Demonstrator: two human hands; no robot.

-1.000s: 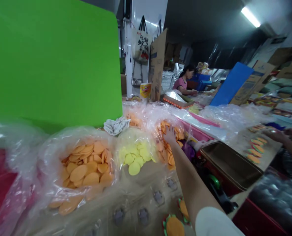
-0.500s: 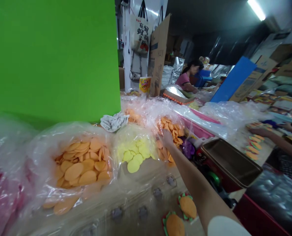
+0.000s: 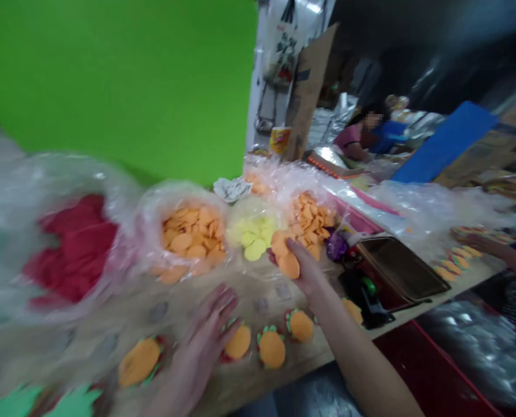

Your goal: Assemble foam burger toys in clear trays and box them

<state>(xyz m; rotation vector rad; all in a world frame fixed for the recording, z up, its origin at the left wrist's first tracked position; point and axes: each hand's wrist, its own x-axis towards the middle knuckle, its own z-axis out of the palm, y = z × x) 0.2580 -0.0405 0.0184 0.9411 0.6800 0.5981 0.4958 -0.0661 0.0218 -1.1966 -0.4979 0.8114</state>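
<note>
My right hand (image 3: 303, 266) is closed on a small stack of orange felt discs (image 3: 284, 255), held just in front of the far bag of orange discs (image 3: 312, 217). My left hand (image 3: 209, 333) lies flat with fingers spread on the table, beside an assembled orange-and-green felt piece (image 3: 238, 341). More such pieces (image 3: 271, 348) sit in a row along the table's front. A bag of larger orange discs (image 3: 192, 229) and a bag of yellow discs (image 3: 255, 234) stand behind them. The picture is blurred by motion.
A green board (image 3: 119, 87) stands behind the bags. A bag of red felt (image 3: 73, 246) is at the left. A brown tray (image 3: 399, 269) and a dark tool (image 3: 364, 292) sit at the right. Another person (image 3: 359, 136) sits far back; someone's arm (image 3: 501, 255) reaches in at the right.
My right hand has drawn back from the far orange bag with discs in it. My left hand has come into view on the table. The view swung left and down.
</note>
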